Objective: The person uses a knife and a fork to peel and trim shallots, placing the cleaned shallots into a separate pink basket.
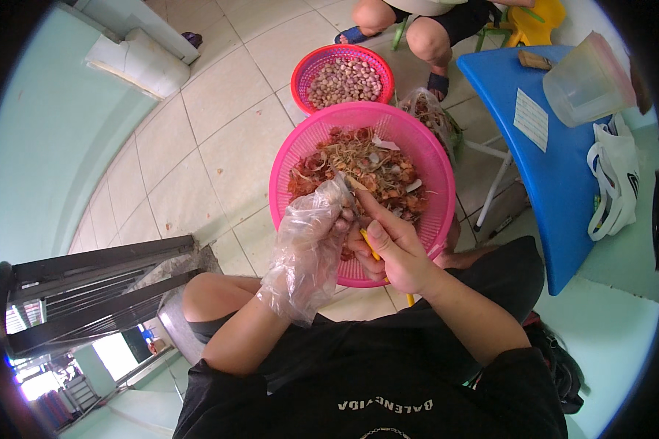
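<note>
Over the near half of a pink plastic basket (448,197), my two hands meet. My left hand (304,227) wears a clear plastic glove and is closed around several small shallots (345,218). In my right hand (401,256) is a small knife (371,246) with a yellow handle; its blade is mostly hidden between the hands. My right index finger reaches forward to the fingertips of the gloved hand. Beneath them, dry reddish-brown skins and stringy roots (366,162) fill the basket.
Beyond the pink basket stands a red basket (295,86) of unpeeled shallots (344,80). A plastic bag of scraps (426,110) sits beside it. Another person (428,36) sits at the far side. To the right, a blue table (556,190) carries a clear container (586,80) and a white bag (616,175).
</note>
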Motion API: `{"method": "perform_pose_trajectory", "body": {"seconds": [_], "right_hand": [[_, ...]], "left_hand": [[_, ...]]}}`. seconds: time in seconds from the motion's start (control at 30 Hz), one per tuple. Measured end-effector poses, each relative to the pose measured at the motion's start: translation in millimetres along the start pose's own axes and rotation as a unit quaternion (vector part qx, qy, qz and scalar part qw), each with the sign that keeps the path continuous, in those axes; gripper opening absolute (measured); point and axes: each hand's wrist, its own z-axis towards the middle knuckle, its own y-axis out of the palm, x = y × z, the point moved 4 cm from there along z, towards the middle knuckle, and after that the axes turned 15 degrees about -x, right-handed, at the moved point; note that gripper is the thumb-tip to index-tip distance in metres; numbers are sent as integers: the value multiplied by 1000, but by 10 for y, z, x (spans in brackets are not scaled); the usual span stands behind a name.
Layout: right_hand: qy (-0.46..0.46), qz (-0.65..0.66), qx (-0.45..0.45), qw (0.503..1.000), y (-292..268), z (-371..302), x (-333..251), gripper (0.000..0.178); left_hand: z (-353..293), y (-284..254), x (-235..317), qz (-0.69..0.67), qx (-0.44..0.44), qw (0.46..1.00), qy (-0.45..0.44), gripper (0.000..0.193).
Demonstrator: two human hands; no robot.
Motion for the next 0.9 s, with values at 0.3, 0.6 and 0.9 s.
{"method": "perform_pose_trajectory", "body": {"seconds": [0.3, 0.6, 0.9], "right_hand": [[4, 66, -4, 998, -2, -2, -19, 69], [26, -138, 21, 990, -39, 27, -44, 62], [-33, -90, 76, 993, -40, 49, 90, 59]], "left_hand": [[0, 134, 33, 27, 1, 999, -18, 17], [-25, 8, 24, -48, 72, 996, -17, 12], [-20, -133, -133, -1, 30, 1000, -8, 11]]}}
